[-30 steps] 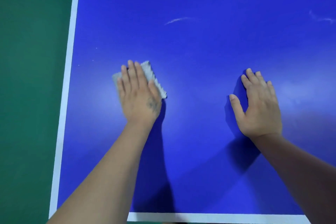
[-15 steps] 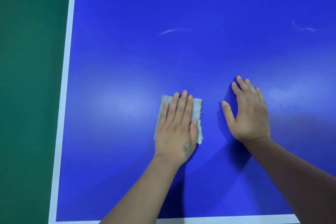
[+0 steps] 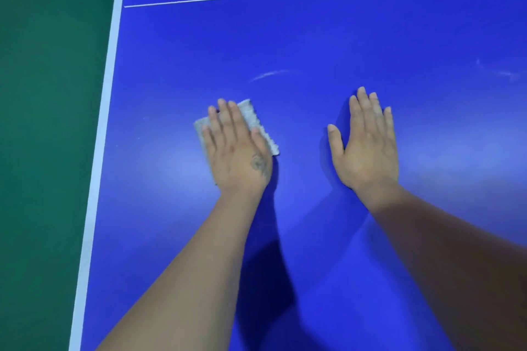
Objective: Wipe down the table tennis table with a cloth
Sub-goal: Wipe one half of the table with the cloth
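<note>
The blue table tennis table (image 3: pixel 313 37) fills most of the view, with a white edge stripe down its left side and a thin white line across the far part. A small folded grey cloth (image 3: pixel 251 118) lies flat on it left of centre. My left hand (image 3: pixel 236 151) presses flat on the cloth with straight fingers, and the cloth's far corner and right edge stick out from under it. My right hand (image 3: pixel 366 145) rests flat on the bare surface to the right, fingers straight, holding nothing.
Green floor (image 3: pixel 51 122) lies beyond the table's left edge. A whitish smear (image 3: pixel 271 74) marks the surface just beyond the cloth. Fainter marks (image 3: pixel 502 72) sit at the far right.
My left hand has slid the cloth from beside my right hand back to the left and away from me. The right hand stays planted. The view has shifted forward, and the near edge is out of sight.
</note>
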Demonstrator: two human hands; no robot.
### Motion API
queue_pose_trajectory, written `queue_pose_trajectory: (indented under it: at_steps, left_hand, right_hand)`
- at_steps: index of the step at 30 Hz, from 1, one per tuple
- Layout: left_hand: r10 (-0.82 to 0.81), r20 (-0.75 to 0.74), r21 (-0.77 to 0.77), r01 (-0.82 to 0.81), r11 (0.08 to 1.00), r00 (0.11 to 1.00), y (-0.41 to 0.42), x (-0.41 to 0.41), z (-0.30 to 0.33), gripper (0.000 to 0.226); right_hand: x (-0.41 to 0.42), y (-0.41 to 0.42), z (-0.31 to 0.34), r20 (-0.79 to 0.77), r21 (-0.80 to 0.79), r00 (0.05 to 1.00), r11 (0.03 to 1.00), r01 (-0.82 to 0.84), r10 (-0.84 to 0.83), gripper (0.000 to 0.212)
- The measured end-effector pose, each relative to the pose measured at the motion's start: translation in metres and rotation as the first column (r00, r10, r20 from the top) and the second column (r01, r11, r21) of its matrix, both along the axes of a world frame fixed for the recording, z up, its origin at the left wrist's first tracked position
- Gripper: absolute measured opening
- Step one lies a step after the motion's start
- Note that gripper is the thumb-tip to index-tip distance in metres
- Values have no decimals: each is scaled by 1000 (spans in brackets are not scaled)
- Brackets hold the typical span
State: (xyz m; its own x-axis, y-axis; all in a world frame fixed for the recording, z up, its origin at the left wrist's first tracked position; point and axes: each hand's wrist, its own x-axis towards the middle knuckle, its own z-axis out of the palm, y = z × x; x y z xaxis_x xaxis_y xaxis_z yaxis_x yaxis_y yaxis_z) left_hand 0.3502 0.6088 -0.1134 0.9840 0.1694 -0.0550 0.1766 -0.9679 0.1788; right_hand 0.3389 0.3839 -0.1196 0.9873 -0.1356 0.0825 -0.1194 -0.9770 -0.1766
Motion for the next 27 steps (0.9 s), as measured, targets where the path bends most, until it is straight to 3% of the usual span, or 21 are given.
queue_pose_trajectory:
  at_steps: [6, 12, 22, 25, 27]
  left_hand:
    - [-279, 37, -12, 280, 960, 960, -62, 5, 2, 69]
    - [-592, 19, -62, 592, 804, 806, -54, -58, 9, 65]
    - [-846, 30, -20, 846, 532, 533, -48, 9, 6, 64]
    - [-851, 37, 38, 851, 525, 523, -59, 60, 5, 65]
    - [-815, 40, 48, 813, 580, 578, -61, 99, 4, 66]
  right_hand:
    - [0, 1, 3, 37, 50, 999, 999, 12, -14, 66]
    - [3, -2, 1, 48, 74, 999, 997, 16, -19, 57]
    - [3, -4, -2, 90, 168, 996, 986, -13, -2, 52]
    - [3, -5, -3, 109, 157, 994, 987, -19, 2, 51]
    - [3, -4, -5, 135, 117, 991, 993, -17, 1, 50]
